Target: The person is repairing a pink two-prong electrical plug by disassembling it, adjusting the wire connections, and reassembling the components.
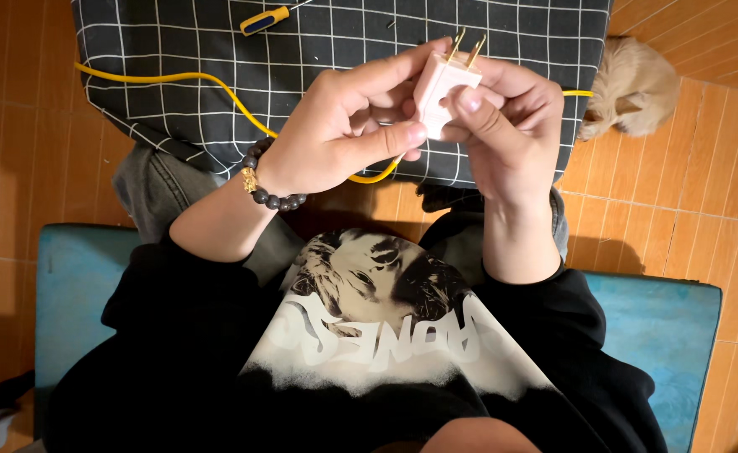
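Note:
A white two-pin plug (443, 84) with brass prongs pointing up and away is held between both hands above a dark checked cloth (176, 50). My left hand (335, 134), with a dark bead bracelet on its wrist, pinches the plug's lower left side with thumb and fingers. On the right side of the plug, my right hand (507, 126) wraps it with the thumb on its face. A yellow cable (218, 88) runs from the left across the cloth and passes under the hands toward the plug.
A screwdriver with a yellow and blue handle (264, 18) lies on the cloth at the top. A small tan furry animal (633, 84) sits on the orange tiled floor at the right. I sit on a blue cushion (662, 327).

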